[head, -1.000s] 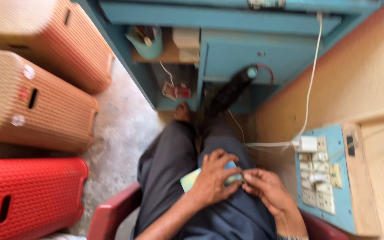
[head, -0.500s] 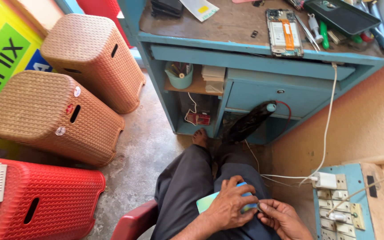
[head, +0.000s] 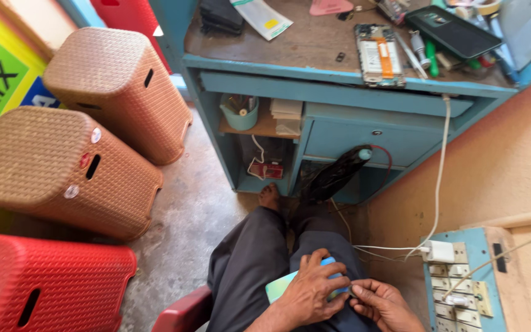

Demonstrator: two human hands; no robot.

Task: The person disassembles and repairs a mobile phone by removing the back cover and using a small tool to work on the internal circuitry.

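Observation:
I sit with dark trousers over my lap, at the bottom of the head view. My left hand (head: pixel 311 290) wraps around a small flat light-green and blue device (head: pixel 278 286) resting on my thigh. My right hand (head: pixel 383 303) pinches at the device's right edge, fingers closed on a small part too tiny to make out. Both hands touch the device. My bare foot (head: pixel 270 197) rests on the floor under the blue workbench (head: pixel 333 80).
The workbench top holds an opened phone (head: pixel 376 54), a dark phone (head: pixel 453 31) and tools. Two tan woven stools (head: pixel 62 166) and a red one (head: pixel 44 289) stand left. A switch panel (head: pixel 462 283) with a white charger (head: pixel 440 251) sits on the right.
The view has tilted upward, so more of the workbench top shows and my hands sit lower in the picture. My hands stay on the device in my lap.

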